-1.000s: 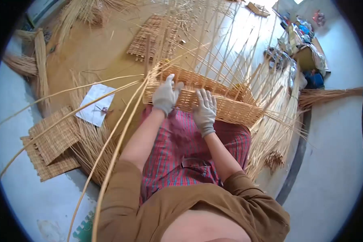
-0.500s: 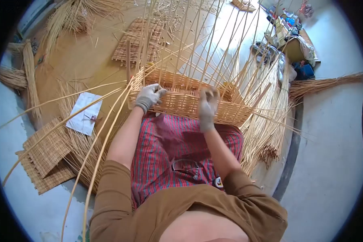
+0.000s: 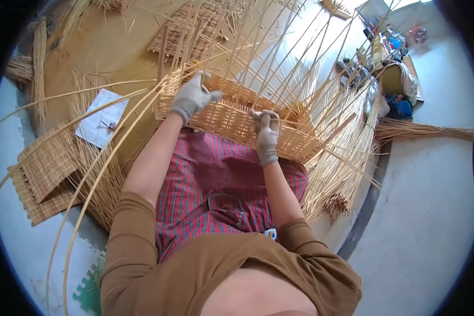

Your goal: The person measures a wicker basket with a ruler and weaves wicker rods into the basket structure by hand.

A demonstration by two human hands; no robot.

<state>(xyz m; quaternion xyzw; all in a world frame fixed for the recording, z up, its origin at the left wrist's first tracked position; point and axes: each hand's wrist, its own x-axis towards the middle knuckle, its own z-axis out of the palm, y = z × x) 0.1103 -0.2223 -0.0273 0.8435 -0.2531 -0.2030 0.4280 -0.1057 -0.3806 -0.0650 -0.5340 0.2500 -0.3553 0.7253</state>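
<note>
A rectangular wicker basket (image 3: 224, 122) sits tilted over the lap, its right end lower, with long upright stakes rising from its sides. My left hand (image 3: 193, 98), in a pale grey glove, grips the front rim near the left end, thumb pointing right along the wall. Further right, my gloved right hand (image 3: 267, 136) has its fingers curled over the same rim; whether a single strand is pinched there I cannot make out. Long loose canes (image 3: 122, 138) sweep from the basket's left end toward the lower left. The fingertips inside the basket are partly hidden.
Bundled straw-coloured canes (image 3: 334, 176) lie at the right, beside darker rods (image 3: 424, 130). Woven panels (image 3: 52, 167) rest at the left, near a white sheet (image 3: 101, 120). Another woven mat (image 3: 189, 32) lies ahead. Household items (image 3: 392, 58) pile up at the upper right.
My right hand, raised and blurred before, now rests on the front rim with bent fingers. The basket's right end has dipped, and the whole view has turned slightly.
</note>
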